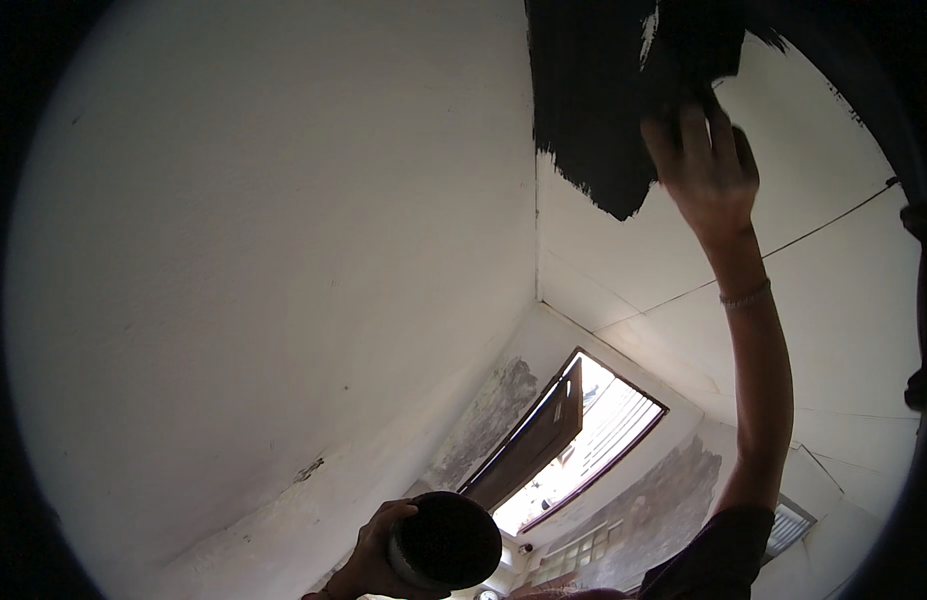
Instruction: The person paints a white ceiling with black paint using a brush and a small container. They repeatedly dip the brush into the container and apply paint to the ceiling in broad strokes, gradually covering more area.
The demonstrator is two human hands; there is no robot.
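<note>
My left hand point(377, 552) is closed around a round dark container point(446, 540), low in the view. Its mouth or face looks black, and I cannot make out what is inside. High on the right, my right hand point(706, 165) reaches up to a white panelled surface, with its fingers bent together at the edge of a black painted patch point(604, 110). Whatever those fingers grip is lost against the black. The patch has ragged, streaky lower edges and runs up out of the picture. A thin bracelet point(747, 295) circles my right wrist.
A large pale wall point(264, 250) fills the left side and meets the panelled surface point(624, 270) at a corner. Below, a bright barred window point(594, 440) has a dark shutter point(534, 440) swung open. Grey stained patches point(674, 490) mark the wall around it.
</note>
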